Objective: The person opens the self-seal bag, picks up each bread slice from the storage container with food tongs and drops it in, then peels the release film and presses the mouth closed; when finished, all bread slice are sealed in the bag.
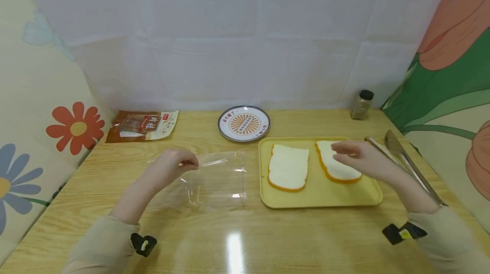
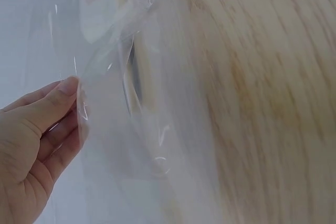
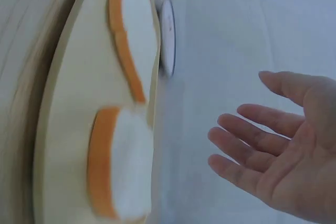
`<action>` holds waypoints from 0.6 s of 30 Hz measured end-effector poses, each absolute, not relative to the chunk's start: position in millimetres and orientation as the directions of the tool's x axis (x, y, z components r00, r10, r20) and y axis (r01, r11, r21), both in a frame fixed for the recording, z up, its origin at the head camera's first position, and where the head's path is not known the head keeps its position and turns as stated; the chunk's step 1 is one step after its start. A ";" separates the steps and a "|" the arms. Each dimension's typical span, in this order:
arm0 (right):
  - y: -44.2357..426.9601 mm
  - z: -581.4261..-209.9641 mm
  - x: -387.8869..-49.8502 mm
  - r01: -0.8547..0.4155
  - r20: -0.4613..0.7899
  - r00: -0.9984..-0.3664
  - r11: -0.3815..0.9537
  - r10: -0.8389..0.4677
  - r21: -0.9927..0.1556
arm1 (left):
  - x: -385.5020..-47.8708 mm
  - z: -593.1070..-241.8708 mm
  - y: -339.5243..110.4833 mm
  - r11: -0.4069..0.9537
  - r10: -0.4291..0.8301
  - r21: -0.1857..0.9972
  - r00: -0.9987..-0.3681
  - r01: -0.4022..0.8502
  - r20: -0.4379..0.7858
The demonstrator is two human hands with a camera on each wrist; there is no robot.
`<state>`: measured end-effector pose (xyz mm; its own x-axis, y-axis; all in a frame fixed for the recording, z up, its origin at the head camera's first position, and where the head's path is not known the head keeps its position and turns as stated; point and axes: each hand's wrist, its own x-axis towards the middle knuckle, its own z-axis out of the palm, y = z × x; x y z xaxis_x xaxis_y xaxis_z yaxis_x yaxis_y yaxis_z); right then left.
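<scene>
My left hand (image 1: 172,165) pinches the edge of a clear plastic bag (image 1: 222,176) between thumb and fingers; the left wrist view shows the thin film (image 2: 115,129) hanging from the fingertips. Over the right side of a yellow tray (image 1: 321,199), my right hand (image 1: 357,159) hovers with its fingers spread and nothing in them. Two slices of bread lie on that tray: a left slice (image 1: 288,167) and a right slice (image 1: 338,167), which the hand partly covers in the head view. The right wrist view shows the right hand (image 3: 283,140) apart from both slices.
A brown and white food packet (image 1: 141,126) lies at the back left. A round patterned plate (image 1: 244,124) sits behind the tray. At the back right stands a spice jar (image 1: 361,106) with a black lid. Long metal utensils (image 1: 409,163) lie right of the tray.
</scene>
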<state>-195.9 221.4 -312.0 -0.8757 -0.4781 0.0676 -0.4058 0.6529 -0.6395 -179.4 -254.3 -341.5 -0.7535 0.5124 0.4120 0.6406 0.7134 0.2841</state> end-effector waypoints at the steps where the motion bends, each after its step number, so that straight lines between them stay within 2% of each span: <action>1: 231.8 -312.4 -194.2 -0.391 0.069 -0.889 0.673 -0.452 -0.628 | -179.4 -341.2 -254.5 0.717 0.509 0.288 -0.759 0.634 0.406; 5: 270.2 -321.1 -191.7 -0.342 0.126 -0.935 0.750 -0.331 -0.566 | -179.7 -339.6 -254.7 0.756 0.478 0.299 -0.804 0.582 0.354; 9: 302.7 -329.5 -187.8 -0.222 0.091 -0.974 0.790 -0.207 -0.572 | -180.2 -337.6 -254.0 0.780 0.462 0.302 -0.830 0.548 0.312; 12: 321.9 -334.0 -183.8 -0.169 0.055 -0.985 0.822 -0.166 -0.544 | -180.9 -336.9 -253.7 0.785 0.465 0.293 -0.831 0.546 0.305; 18: 349.6 -344.8 -182.0 -0.114 0.011 -0.993 0.911 -0.119 -0.397 | -181.8 -337.5 -254.7 0.792 0.475 0.249 -0.819 0.557 0.323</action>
<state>-182.0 349.6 -344.8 -0.9928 -0.1190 0.0112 -0.1136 0.9108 -0.3969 -181.8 -254.7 -337.5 -0.8187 0.4748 0.3230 0.5575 0.7921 0.2486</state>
